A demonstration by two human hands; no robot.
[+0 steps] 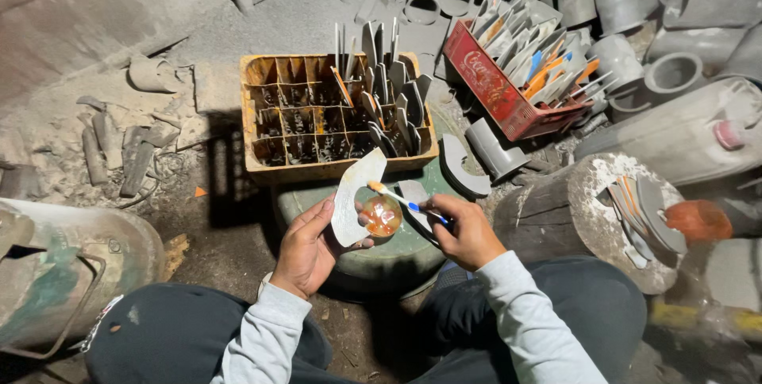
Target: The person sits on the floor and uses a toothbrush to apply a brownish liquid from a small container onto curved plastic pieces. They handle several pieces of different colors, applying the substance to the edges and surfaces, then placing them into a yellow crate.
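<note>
My left hand (305, 247) holds a curved grey plastic piece (355, 193) and, against it, a small round container of orange glue (382, 215). My right hand (468, 232) grips a toothbrush (401, 198) with a blue and white handle, its bristle end touching the grey piece just above the container. Both hands hover over a green drum lid (397, 253) between my knees. A second curved grey piece (415, 197) lies under the brush.
A yellow divided crate (262, 106) with upright grey pieces stands ahead. A red crate (488, 86) full of similar pieces sits to the right. A log stump (556, 213) bearing stacked pieces is at right. Grey pipe sections (619, 3) pile behind. A metal can (63, 273) stands left.
</note>
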